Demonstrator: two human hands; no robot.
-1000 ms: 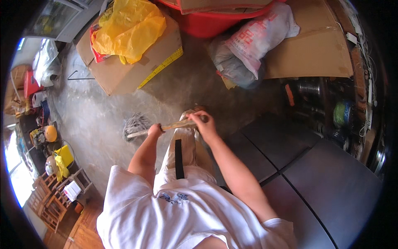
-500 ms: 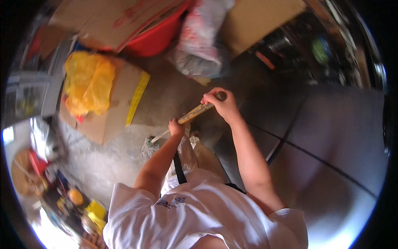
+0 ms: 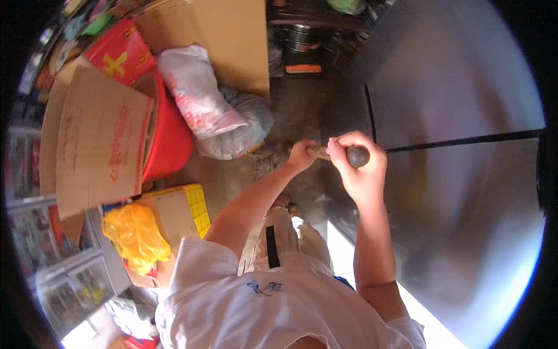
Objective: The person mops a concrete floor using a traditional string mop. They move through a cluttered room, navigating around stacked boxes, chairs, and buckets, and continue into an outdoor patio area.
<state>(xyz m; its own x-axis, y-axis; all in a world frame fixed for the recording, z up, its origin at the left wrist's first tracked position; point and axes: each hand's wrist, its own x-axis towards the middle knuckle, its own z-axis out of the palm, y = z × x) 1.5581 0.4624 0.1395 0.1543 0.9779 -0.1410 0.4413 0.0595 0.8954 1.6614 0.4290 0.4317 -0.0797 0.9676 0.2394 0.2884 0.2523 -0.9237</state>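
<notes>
A mop with a wooden handle (image 3: 318, 152) is held in both my hands. My right hand (image 3: 367, 160) wraps the handle close to its rounded top end, with the thumb and fingers closed round it. Lower on the same handle, my left hand (image 3: 301, 155) is closed. The grey, stringy mop head (image 3: 268, 163) rests on the floor just left of my left hand, blurred and partly hidden by my left arm. My feet stand a little nearer than the mop.
Left of the mop are a grey plastic bag (image 3: 235, 134), a white-and-pink sack (image 3: 195, 87) and a red tub (image 3: 171, 142) with cardboard (image 3: 96, 139) against it. A yellow bag (image 3: 136, 235) lies on a box nearer. Large dark panels (image 3: 447, 198) stand on the right.
My view has turned to the right. Both hands have moved right with the mop, and its head has gone from beside my left forearm to farther ahead, near the grey bag.
</notes>
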